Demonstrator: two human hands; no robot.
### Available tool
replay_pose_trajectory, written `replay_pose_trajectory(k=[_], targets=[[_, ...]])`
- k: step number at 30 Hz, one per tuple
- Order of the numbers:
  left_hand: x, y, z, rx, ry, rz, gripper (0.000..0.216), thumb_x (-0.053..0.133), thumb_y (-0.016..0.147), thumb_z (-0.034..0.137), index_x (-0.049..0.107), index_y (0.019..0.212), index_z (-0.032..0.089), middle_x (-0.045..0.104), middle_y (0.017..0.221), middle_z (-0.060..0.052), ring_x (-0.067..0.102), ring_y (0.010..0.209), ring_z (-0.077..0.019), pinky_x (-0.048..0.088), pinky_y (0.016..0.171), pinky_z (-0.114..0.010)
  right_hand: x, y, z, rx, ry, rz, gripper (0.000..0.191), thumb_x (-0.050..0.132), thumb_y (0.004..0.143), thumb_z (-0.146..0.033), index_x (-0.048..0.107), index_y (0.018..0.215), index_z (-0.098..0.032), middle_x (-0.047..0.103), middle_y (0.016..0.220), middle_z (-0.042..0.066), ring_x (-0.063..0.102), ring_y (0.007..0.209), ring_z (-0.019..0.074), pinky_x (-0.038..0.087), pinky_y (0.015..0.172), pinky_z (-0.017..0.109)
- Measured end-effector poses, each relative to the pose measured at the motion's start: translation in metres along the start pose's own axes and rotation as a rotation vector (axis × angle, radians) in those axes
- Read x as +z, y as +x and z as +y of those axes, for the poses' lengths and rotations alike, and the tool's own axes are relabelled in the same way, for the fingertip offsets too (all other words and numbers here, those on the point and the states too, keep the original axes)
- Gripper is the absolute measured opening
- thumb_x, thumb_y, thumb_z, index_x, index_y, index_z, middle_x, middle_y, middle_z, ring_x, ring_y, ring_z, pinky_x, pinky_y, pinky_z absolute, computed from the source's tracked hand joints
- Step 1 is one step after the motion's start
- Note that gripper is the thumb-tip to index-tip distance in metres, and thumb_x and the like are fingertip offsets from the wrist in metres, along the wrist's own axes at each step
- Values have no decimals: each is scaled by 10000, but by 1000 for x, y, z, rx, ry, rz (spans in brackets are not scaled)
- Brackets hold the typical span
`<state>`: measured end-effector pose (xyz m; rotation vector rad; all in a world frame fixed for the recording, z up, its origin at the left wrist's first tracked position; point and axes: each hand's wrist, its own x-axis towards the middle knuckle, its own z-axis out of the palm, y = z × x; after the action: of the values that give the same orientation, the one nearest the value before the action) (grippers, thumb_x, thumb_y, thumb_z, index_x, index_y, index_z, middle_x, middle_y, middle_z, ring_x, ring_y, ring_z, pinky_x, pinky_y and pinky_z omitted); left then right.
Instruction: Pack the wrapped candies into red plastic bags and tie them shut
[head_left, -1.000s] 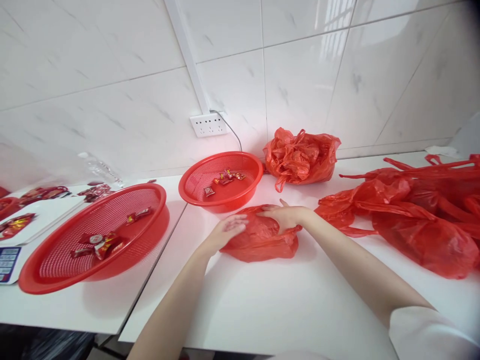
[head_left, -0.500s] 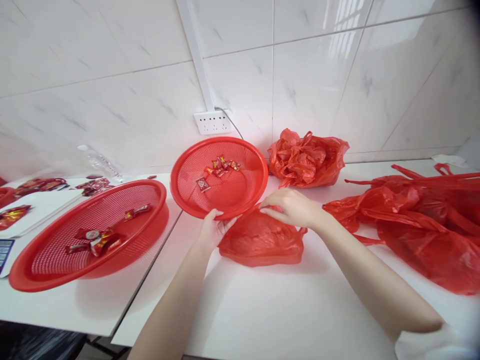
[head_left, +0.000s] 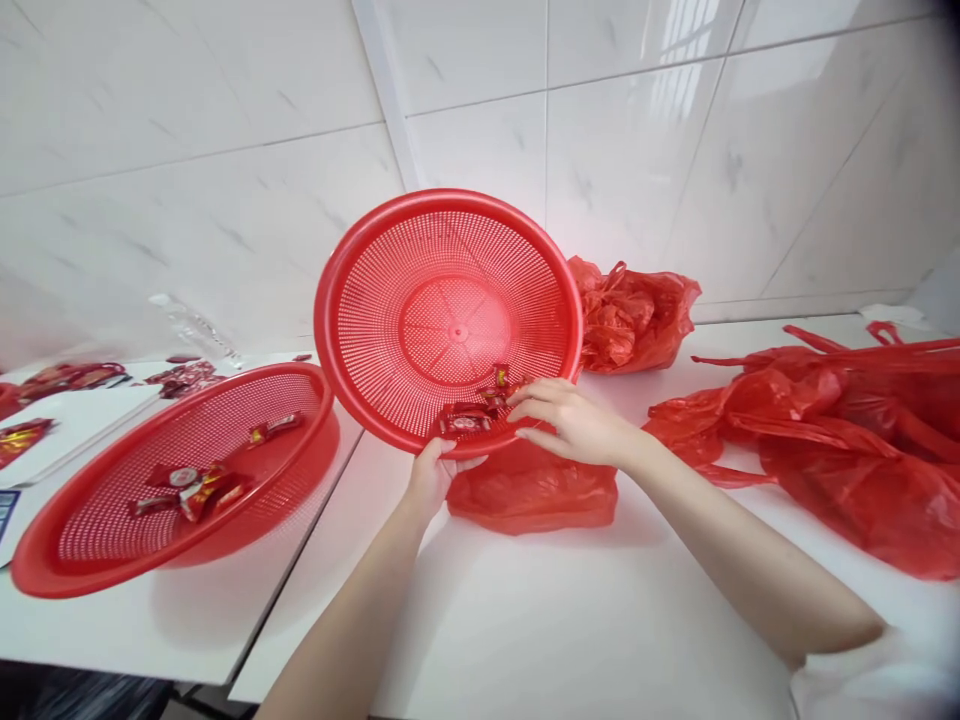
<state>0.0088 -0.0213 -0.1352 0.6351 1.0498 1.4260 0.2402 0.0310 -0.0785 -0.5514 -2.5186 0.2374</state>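
Note:
My left hand (head_left: 432,482) grips the near rim of a red plastic mesh basket (head_left: 375,310), thumb over the edge and fingers beneath. The basket is tilted steeply, its open side facing me. Several small red-wrapped candies (head_left: 466,418) are gathered inside along its lower near wall. My right hand (head_left: 574,425) reaches over the lower right rim, fingers stretched and thumb apart, fingertips beside the candies. Whether they touch any candy is partly hidden. Under the basket and my right hand lies a red plastic bag (head_left: 534,498) on the white table.
A second red mesh basket (head_left: 289,460) with several candies stands at left, across the seam between tables. Behind it are a clear bottle (head_left: 193,330) and more red packets (head_left: 184,378). A crumpled red bag (head_left: 645,315) sits by the wall; more red bags (head_left: 847,450) lie at right.
The basket has been lifted and tipped up towards me. Its candies have slid down to the near side. My right hand has shifted from the bag to the candies at the rim.

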Motion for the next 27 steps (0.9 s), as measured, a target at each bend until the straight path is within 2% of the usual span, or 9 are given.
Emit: replay_pose_trajectory(k=[3, 6, 8, 11, 14, 17, 23, 25, 27], targets=[[3, -3, -6, -12, 15, -11, 278, 594, 617, 170, 671, 877, 106, 737, 907, -101, 658, 1036, -341, 546, 891, -530, 8, -2, 4, 79, -88, -13, 379, 530, 928, -336, 557, 1283, -208, 548, 1360, 129, 484, 1275, 272, 306, 1105, 540], [5, -6, -11, 4, 23, -13, 243, 620, 603, 165, 659, 837, 113, 732, 866, -90, 671, 997, -344, 547, 883, -543, 19, -4, 9, 167, -187, -66, 667, 562, 888, -480, 387, 1441, -149, 425, 1469, 207, 367, 1380, 332, 104, 1144, 642], [6, -7, -13, 26, 14, -12, 257, 638, 599, 163, 657, 850, 113, 728, 856, -79, 682, 958, -337, 554, 869, -544, 24, -5, 13, 185, -208, -109, 755, 547, 880, -539, 333, 1471, -121, 441, 1454, 226, 387, 1367, 343, 73, 1145, 646], [7, -8, -12, 73, -14, -11, 321, 650, 597, 152, 663, 916, 121, 727, 892, -59, 688, 923, -313, 561, 861, -538, 23, -5, 16, 161, -177, -138, 627, 536, 910, -472, 420, 1427, -137, 579, 1327, 183, 519, 1251, 311, 255, 1119, 570], [6, -6, -10, 77, -18, -4, 273, 633, 606, 151, 669, 874, 114, 727, 864, -60, 693, 885, -294, 558, 871, -535, 17, -3, 16, 163, -78, -160, 395, 474, 961, -296, 541, 1336, -192, 673, 1187, 121, 629, 1083, 238, 461, 955, 396], [4, -3, -9, 51, -22, 28, 244, 610, 608, 154, 665, 840, 104, 728, 856, -75, 694, 868, -293, 555, 874, -539, 9, -2, 14, 203, 8, -160, 327, 427, 967, -204, 629, 1222, -226, 709, 1121, 76, 672, 982, 193, 492, 862, 315], [1, 3, -10, 24, -18, 54, 259, 573, 621, 168, 656, 861, 112, 729, 880, -93, 695, 925, -314, 541, 895, -542, -8, -2, 8, 288, 189, -162, 226, 495, 928, -224, 698, 1019, -181, 744, 967, 44, 685, 850, 165, 498, 778, 277], [1, 2, -9, 15, -21, 36, 268, 573, 630, 186, 658, 872, 111, 732, 911, -104, 693, 952, -321, 530, 918, -531, -11, -2, 8, 283, 297, -248, 220, 528, 915, -259, 707, 1024, -192, 748, 972, 25, 689, 865, 163, 508, 791, 276], [2, 0, -7, 30, -27, 41, 300, 584, 622, 188, 660, 901, 109, 733, 944, -107, 688, 974, -327, 529, 925, -518, -10, -2, 8, 300, 347, -247, 272, 544, 907, -295, 691, 1116, -201, 747, 1027, 30, 698, 907, 171, 520, 831, 289]])
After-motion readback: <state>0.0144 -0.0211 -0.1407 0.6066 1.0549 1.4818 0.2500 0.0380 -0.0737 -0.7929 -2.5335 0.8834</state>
